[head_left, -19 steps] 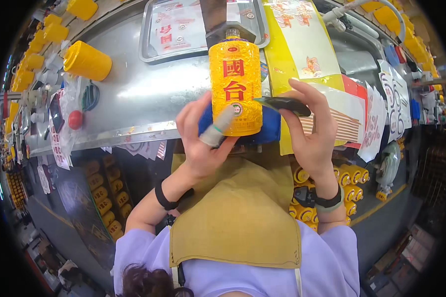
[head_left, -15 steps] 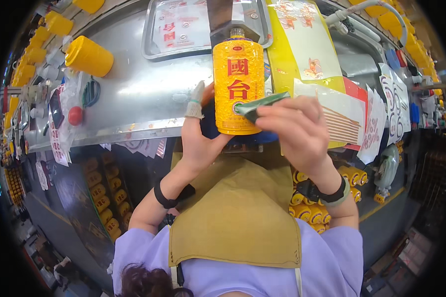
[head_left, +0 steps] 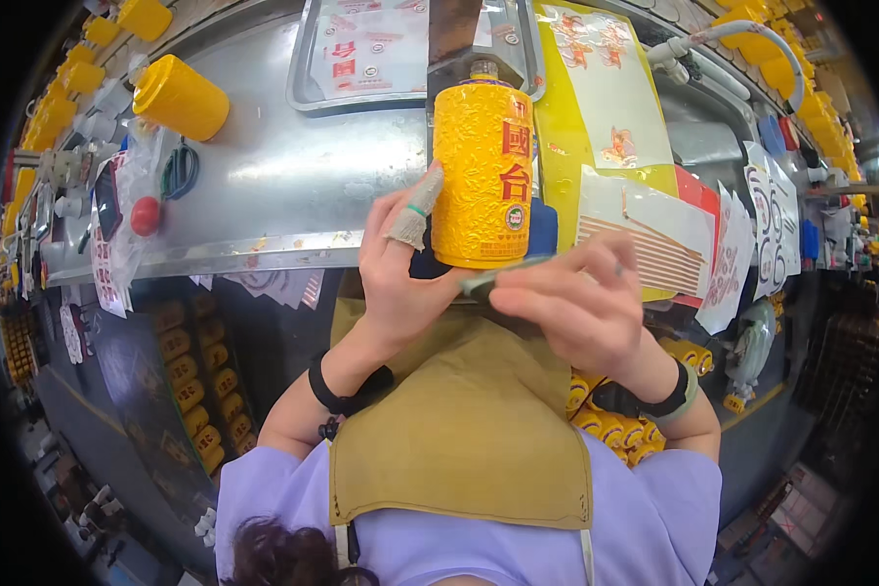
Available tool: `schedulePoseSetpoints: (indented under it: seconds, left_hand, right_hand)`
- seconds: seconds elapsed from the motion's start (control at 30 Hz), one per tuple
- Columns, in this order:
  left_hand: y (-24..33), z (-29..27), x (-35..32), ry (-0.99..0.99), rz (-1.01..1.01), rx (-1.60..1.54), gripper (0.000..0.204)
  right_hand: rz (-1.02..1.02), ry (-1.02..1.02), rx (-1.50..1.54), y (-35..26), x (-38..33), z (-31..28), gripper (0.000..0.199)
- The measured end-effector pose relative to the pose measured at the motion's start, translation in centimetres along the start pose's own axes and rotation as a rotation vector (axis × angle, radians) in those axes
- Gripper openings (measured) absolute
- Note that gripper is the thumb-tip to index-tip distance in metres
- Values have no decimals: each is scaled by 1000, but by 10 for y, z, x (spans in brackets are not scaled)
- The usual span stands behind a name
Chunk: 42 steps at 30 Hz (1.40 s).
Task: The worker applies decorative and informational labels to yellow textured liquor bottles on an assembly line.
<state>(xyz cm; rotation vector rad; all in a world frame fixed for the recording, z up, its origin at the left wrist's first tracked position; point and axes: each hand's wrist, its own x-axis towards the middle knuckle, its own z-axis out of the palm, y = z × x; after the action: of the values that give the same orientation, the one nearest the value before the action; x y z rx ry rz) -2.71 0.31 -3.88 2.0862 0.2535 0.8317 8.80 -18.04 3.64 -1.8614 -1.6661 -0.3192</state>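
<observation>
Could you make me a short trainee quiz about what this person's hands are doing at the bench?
1. True or false: the yellow bottle lies flat on the metal bench.
2. Which hand holds the thin green tool at the bottle's base? A) left hand B) right hand
3. What covers the left hand's raised fingertip?

Key
1. False: it stands upright, steadied by the left hand.
2. B: the right hand holds it.
3. A greyish finger cot or tape wrap with a green band.
</observation>
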Motion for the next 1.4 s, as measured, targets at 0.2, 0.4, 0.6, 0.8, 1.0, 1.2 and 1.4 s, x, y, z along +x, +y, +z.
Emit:
schedulePoseSetpoints:
  seconds: [0.2,0.4,0.6,0.8,1.0,1.2,1.4]
  left_hand:
    - [5,2,6,28,52,40,91]
    - [0,-2,-1,-3,15,80,90]
    - [-9,0,-1,-7,39,42,86]
    - [-6,-6,-4,-54,-4,26,83]
    - [-5,-7,-3,-99,-8,10,81]
    - [-17,-9,-13,-181,-64,-84,87]
    - [-28,-6,-18,-215,-41,-96,89]
  right_hand:
    - [-25,-22,72,-5,-16,8,35]
    - [95,147,-33,26,-4,9,28]
    - [22,-94,146,5,-2,4,30]
    - [210,148,-6,40,18,5,24]
    - [-160,-49,137,6,-25,16,27]
    - [652,405,366,-1,-25,22,28]
    - [814,291,606,-23,-22,27,28]
